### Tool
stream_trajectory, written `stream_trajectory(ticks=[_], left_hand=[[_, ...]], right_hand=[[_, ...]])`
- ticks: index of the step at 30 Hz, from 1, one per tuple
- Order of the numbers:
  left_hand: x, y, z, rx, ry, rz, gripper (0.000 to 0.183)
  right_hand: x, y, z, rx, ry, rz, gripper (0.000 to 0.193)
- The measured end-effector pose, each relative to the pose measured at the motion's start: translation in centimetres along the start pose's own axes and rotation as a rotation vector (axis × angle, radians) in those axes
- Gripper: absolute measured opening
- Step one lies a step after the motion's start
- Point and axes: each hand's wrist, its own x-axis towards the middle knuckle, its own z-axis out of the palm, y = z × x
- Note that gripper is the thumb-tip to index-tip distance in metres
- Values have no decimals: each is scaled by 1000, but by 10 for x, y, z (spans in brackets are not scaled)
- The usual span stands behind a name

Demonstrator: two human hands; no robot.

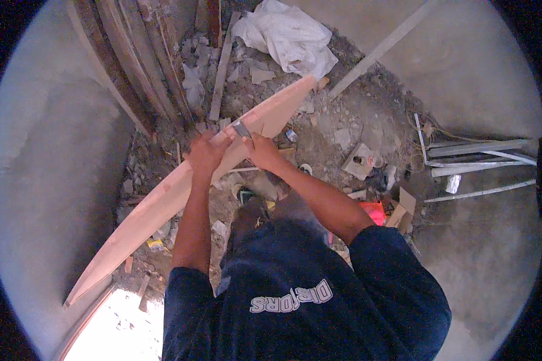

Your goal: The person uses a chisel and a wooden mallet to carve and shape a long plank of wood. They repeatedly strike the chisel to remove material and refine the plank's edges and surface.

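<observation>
A long, pale reddish wooden board [176, 186] runs on a slant from the lower left to the upper middle, its narrow edge turned up toward me. My left hand [208, 153] lies over that edge with its fingers curled around it. Just to the right, my right hand [262, 151] pinches a small flat grey metal piece [241, 128] against the board's upper edge. The left fingertips come close to this piece. Its exact kind is too small to tell, and part of it is hidden by the right fingers.
Rubble and broken pieces cover the floor [331, 135]. Tall timbers [132, 60] lean at the upper left, and a white sack [289, 39] lies at the top. Metal strips [479, 147] rest by the right wall. A cardboard piece [406, 201] and a pink-red bag [373, 212] lie right of my legs.
</observation>
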Motion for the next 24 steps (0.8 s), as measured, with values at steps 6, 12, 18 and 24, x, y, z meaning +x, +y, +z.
stream_trajectory(ticks=[6, 12, 18, 24], left_hand=[[35, -2, 9, -236, -91, 135, 29], [33, 2, 11, -214, 207, 351, 22], [46, 0, -28, -183, 71, -262, 44], [24, -15, 18, -31, 337, 379, 41]], right_hand=[[1, 47, 24, 26, 194, -64, 43], [6, 60, 36, 167, 148, -130, 40], [4, 63, 28, 368, 42, 63, 39], [-16, 24, 11, 583, -54, 254, 39]])
